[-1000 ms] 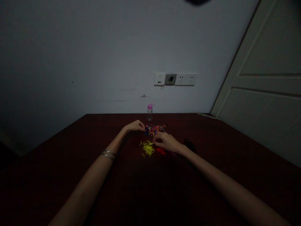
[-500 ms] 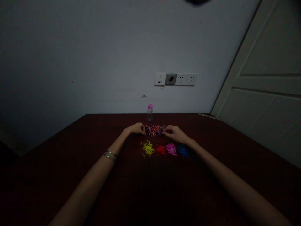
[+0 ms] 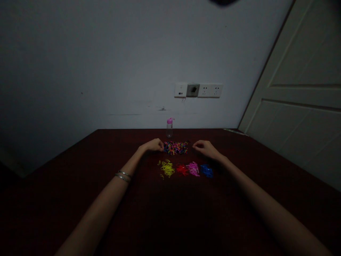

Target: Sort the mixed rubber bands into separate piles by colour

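A heap of mixed-colour rubber bands [image 3: 176,147] lies on the dark red-brown table. At its left edge rests my left hand [image 3: 156,145], fingers curled closed; anything between them is too small to make out. Off the heap's right side is my right hand [image 3: 206,148], thumb and fingers pinched together, with the contents of the pinch hidden. Nearer to me, sorted piles sit in a row: yellow bands [image 3: 167,168], red bands [image 3: 182,169], pink bands [image 3: 193,169] and blue bands [image 3: 206,170]. A few yellow ones lie loose beside their pile.
Behind the heap stands a clear bottle [image 3: 169,131] with a pink cap. The table [image 3: 170,213] meets a pale wall carrying socket plates [image 3: 198,90]. A white panelled door [image 3: 301,106] borders the table on the right. The light is dim.
My right hand has drawn away from the heap to the right, and the blue pile shows more fully. My left hand has stayed nearly in place at the heap's left edge.
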The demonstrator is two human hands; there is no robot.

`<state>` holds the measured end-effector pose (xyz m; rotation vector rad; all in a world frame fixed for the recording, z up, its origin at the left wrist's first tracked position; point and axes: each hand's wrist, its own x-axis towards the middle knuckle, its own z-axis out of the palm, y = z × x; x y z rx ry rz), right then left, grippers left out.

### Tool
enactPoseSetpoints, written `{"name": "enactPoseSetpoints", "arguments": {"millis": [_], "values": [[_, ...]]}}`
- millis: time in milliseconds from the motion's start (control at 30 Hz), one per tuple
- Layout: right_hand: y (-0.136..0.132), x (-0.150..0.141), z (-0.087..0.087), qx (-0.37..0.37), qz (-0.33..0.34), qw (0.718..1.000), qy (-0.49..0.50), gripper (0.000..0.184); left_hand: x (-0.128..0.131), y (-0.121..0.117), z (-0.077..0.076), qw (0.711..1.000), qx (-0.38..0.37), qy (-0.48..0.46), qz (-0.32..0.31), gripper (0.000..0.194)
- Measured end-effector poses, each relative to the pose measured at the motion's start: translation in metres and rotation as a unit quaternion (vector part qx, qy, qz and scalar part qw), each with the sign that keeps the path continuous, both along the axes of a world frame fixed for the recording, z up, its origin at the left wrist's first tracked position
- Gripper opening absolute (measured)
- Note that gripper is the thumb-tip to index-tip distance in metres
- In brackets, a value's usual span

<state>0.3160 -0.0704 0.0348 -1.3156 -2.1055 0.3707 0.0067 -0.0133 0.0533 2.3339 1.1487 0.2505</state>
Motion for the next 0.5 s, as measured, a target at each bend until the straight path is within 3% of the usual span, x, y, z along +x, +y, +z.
{"name": "enactPoseSetpoints", "arguments": {"millis": [333, 500], "values": [[0.002, 0.008, 0.000, 0.006, -0.008, 1.000, -0.004, 0.024, 0.000, -0.002, 0.005, 0.999, 0.003, -0.039, 0.008, 0.017], [0.003, 0.012, -0.001, -0.001, -0.015, 1.000, 0.010, 0.025, 0.015, -0.010, 0.015, 0.997, 0.000, -0.078, -0.014, 0.019]]}}
